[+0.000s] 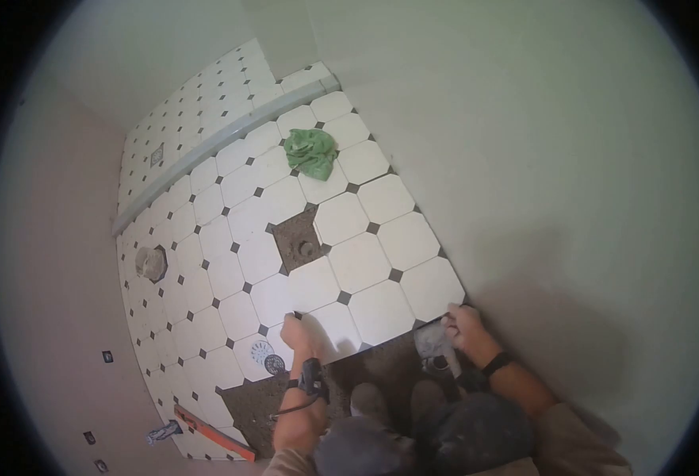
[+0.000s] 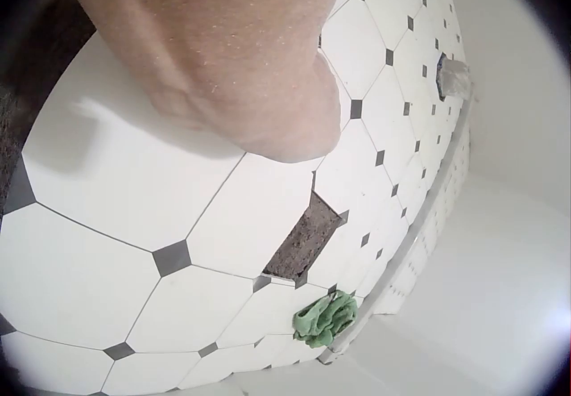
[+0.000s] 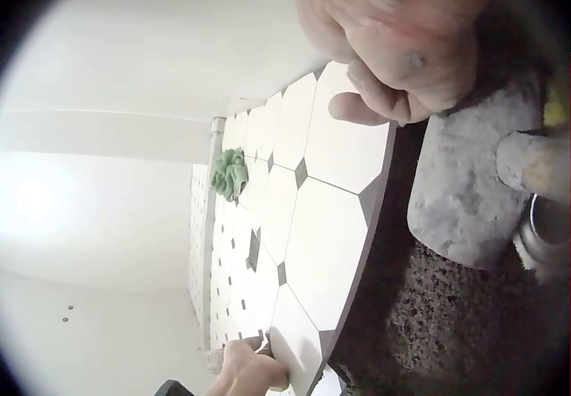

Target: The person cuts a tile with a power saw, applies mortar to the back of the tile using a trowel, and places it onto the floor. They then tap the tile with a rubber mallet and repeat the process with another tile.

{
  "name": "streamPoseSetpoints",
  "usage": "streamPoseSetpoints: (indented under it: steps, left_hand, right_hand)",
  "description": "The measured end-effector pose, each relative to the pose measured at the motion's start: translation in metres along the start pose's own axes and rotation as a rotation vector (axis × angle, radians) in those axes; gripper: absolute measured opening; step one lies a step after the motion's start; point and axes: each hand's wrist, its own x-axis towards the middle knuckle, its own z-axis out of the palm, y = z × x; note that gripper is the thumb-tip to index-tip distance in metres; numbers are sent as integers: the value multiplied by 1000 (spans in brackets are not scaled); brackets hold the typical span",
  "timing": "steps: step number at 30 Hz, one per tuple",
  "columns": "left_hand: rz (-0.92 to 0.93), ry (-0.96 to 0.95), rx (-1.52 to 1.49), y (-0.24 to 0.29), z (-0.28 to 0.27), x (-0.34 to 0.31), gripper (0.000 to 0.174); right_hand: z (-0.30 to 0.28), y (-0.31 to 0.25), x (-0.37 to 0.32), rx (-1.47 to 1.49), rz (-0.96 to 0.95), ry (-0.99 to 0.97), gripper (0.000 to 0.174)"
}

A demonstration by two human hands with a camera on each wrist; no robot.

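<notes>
Two hands (image 1: 298, 335) curl at white tiles (image 1: 383, 311), any hold unclear; one green cloth (image 1: 311, 153) lies beyond.

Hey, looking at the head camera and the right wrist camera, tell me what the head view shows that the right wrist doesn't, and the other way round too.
Only the head view: the orange level lying by the tile edge, and the person's knees.

Only the right wrist view: a yellow patch at the right edge of the picture, too cut off to identify.

Both: the left hand, the right hand, the white tiles, the green cloth and a dusty grey tool beside the right hand.
</notes>
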Motion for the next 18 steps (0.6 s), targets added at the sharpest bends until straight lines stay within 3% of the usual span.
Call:
streamPoseSetpoints:
  steps: [3, 6, 8, 10, 12, 15, 18]
  left_hand:
    - [-15, -23, -78, -10, 2, 5, 39]
    - [221, -19, 269, -30, -3, 24, 38]
    - [319, 7, 312, -40, 0, 33, 38]
    - [261, 25, 235, -45, 5, 35, 38]
    - [43, 35, 33, -14, 10, 5, 38]
    - [-15, 97, -47, -11, 15, 2, 39]
    - [89, 58, 156, 1, 12, -12, 39]
  right_hand:
    - [4, -1, 2, 57, 2, 46, 7]
    - [6, -4, 3, 55, -11, 39, 6]
    - [5, -2, 8, 50, 3, 46, 5]
    - [4, -2, 16, 36, 13, 51, 5]
    - [6, -2, 15, 11, 19, 53, 6]
    - [9, -4, 13, -10, 18, 48, 8]
    - [2, -2, 22, 6, 30, 27, 9]
